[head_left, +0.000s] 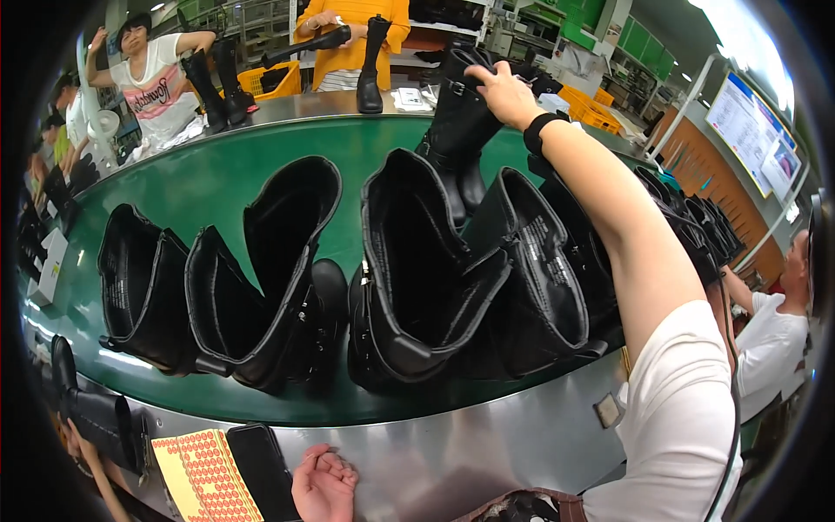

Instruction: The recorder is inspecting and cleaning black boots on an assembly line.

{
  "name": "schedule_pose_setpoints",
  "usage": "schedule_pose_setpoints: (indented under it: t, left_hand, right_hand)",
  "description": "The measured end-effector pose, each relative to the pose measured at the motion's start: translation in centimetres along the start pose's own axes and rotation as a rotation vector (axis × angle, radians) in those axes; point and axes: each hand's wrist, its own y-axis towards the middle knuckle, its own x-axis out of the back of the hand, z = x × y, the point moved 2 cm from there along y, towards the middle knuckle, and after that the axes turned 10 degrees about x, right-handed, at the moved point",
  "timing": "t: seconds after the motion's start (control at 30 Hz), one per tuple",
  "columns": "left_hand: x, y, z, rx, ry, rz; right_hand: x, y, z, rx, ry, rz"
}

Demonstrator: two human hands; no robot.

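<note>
My right hand (pixel 506 94) reaches far across the green surface and grips the top of a tall black boot (pixel 461 113) with straps and buckles. That boot stands upright beside another dark boot, partly hidden. Nearer me is a row of black boots with open shafts: one at left (pixel 143 287), a pair-like cluster (pixel 252 287), a wide one in the middle (pixel 422 278) and another (pixel 531 270) under my forearm. My left hand (pixel 324 485) rests palm up at the metal edge, fingers loosely curled in, nothing visible in it.
The green belt (pixel 209 174) has a metal rim (pixel 417 452). Beside my left hand lie a black phone-like slab (pixel 261 461) and a yellow sheet of red round stickers (pixel 206 474). Co-workers stand across and at right; one in orange (pixel 383 43) handles a boot. More boots crowd the right.
</note>
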Motion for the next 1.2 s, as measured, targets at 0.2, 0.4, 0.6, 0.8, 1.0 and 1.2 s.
schedule_pose_setpoints:
  t: [0.2, 0.4, 0.6, 0.8, 1.0, 1.2]
  left_hand:
    - [0.1, 0.8, 0.2, -0.067, 0.109, -0.119]
    - [-0.2, 1.0, 0.6, -0.095, 0.157, -0.122]
    - [-2.1, 0.4, 1.7, -0.238, 0.454, -0.199]
    - [-11.1, -1.6, 4.9, -1.046, 1.576, -0.022]
    - [-19.4, 5.0, 5.8, -1.084, 1.829, -0.301]
    - [-24.6, 4.5, 5.4, -1.297, 1.778, -0.528]
  right_hand:
    - [0.8, 1.0, 0.2, -0.053, 0.137, 0.375]
    - [9.3, 1.8, -0.5, 0.186, 0.223, 0.212]
    - [29.5, -1.1, 4.6, 0.257, 0.287, -0.248]
    - [40.4, -16.6, 11.8, 0.368, 0.459, -0.291]
    - [36.2, -36.0, 15.9, 0.324, 0.709, -0.118]
    - [28.1, -49.2, 17.6, 0.053, 0.813, 0.11]
